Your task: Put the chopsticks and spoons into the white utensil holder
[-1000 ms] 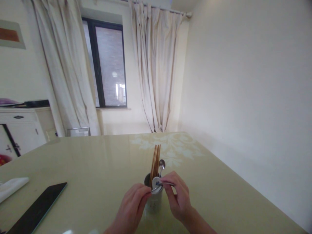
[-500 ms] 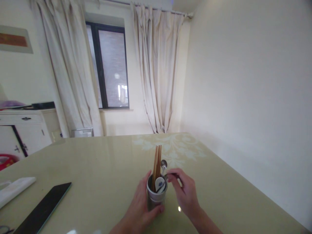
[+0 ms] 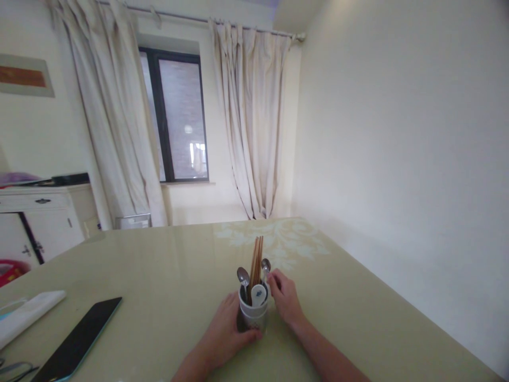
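Second spoon (image 3: 243, 276) now in cup (image 3: 252, 312) — right hand (image 3: 284, 298) emptied.

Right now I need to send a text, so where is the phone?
In the head view the phone lies flat on the table, far to the left of the left hand, beside a white cloth.

You have a single view, from the camera on your head: it looks forward and slightly down across the bench (image 3: 159, 265) toward the window (image 3: 178, 116) and curtains (image 3: 254, 122), with your hands near the bottom edge, close to the lens.
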Motion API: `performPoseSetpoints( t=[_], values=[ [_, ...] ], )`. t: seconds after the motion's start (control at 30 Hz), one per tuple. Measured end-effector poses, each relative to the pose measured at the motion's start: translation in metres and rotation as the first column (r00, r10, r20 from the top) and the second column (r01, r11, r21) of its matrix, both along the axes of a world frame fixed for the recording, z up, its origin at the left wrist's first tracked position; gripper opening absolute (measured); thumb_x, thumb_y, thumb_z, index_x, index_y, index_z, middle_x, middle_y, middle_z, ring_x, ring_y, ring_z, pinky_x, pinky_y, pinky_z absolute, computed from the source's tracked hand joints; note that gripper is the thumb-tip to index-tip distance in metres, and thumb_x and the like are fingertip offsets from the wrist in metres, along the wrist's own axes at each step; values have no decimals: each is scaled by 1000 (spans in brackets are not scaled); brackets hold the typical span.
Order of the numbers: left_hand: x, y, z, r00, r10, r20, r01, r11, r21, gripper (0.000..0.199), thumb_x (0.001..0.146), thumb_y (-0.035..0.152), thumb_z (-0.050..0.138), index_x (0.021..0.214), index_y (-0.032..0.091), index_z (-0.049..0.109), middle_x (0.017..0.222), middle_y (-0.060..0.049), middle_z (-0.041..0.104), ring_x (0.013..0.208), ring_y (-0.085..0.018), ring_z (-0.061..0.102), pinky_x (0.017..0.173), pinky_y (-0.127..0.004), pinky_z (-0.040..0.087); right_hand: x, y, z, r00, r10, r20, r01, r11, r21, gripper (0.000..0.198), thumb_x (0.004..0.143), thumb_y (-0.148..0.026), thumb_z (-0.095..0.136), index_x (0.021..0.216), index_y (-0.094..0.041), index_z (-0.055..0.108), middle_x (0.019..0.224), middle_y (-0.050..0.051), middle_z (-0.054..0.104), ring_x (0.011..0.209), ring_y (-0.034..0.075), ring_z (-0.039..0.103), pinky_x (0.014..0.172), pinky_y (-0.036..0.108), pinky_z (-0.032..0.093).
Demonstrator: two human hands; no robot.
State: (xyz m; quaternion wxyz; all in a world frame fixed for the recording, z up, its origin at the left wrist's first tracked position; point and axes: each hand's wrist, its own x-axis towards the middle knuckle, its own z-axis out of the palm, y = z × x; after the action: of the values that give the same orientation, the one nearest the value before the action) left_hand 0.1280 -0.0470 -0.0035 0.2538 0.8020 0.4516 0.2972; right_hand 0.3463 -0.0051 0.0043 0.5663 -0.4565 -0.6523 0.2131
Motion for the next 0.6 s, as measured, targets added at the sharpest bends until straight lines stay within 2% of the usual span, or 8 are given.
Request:
performPoseSetpoints(
  t=[0.1, 0.23, 0.3, 0.37, 0.43, 0.5, 0.6],
  values=[
    [3, 4, -1, 998, 61, -30, -60, 998, 24, 61, 82, 49, 82, 137, 25, 70, 143, -12, 69, 134, -35, 58, 117, -47, 45, -6, 3, -8, 998, 59, 26, -59, 998, -14, 62, 101, -76, 48, 74, -23, 62, 62, -2, 60, 58, 18, 57, 55, 27, 45],
    [5, 8, -3, 991, 120, -50, -119, 992, 39, 50, 86, 46, 77, 130, 21, 74, 136, -12, 70, 129, -33, 60, 113, -43, 46, -4, 2, -9, 997, 76, -3, -76, 997, -12, 72, 109, -73, 22, 81, -22, 65, 63, -1, 61, 55, 17, 57, 54, 27, 46],
    [6, 8, -3, 989, 133, -67, -130, 990, 52, 48, 87, 47, 76, 128, 20, 74, 135, -12, 70, 128, -32, 60, 112, -43, 47, -2, -1, -8, 994, 107, 4, -107, 994, 3, 78, 108, -74, 15, 90, -21, 69, 70, 1, 66, 60, 18, 61, 57, 28, 49],
    [6, 8, -2, 984, 142, -104, -135, 988, 75, 50, 88, 48, 75, 129, 19, 72, 134, -13, 70, 127, -32, 60, 112, -43, 47, -1, -5, -7, 989, 142, 31, -143, 989, 25, 75, 102, -83, 31, 99, -19, 71, 82, 5, 72, 72, 21, 67, 65, 31, 53],
    [7, 8, -2, 975, 162, -155, -146, 984, 106, 55, 88, 52, 75, 132, 18, 70, 135, -14, 70, 127, -33, 60, 112, -46, 45, -2, -9, -8, 983, 162, 82, -165, 985, 39, 70, 86, -84, 64, 109, -19, 72, 97, 8, 76, 86, 26, 70, 77, 36, 57],
    [7, 8, -3, 963, 180, -203, -154, 979, 136, 62, 88, 57, 74, 136, 19, 67, 140, -15, 69, 131, -34, 59, 116, -49, 43, -5, -11, -9, 974, 169, 154, -177, 983, 40, 73, 71, -68, 88, 122, -20, 69, 114, 11, 76, 101, 31, 71, 91, 42, 57],
    [7, 8, -4, 951, 180, -252, -146, 978, 147, 75, 88, 63, 73, 146, 18, 60, 154, -16, 62, 144, -36, 52, 123, -51, 35, -8, -10, -12, 962, 156, 226, -166, 986, 27, 73, 70, -44, 94, 131, -21, 63, 123, 11, 75, 111, 33, 70, 100, 46, 54]
  ],
)
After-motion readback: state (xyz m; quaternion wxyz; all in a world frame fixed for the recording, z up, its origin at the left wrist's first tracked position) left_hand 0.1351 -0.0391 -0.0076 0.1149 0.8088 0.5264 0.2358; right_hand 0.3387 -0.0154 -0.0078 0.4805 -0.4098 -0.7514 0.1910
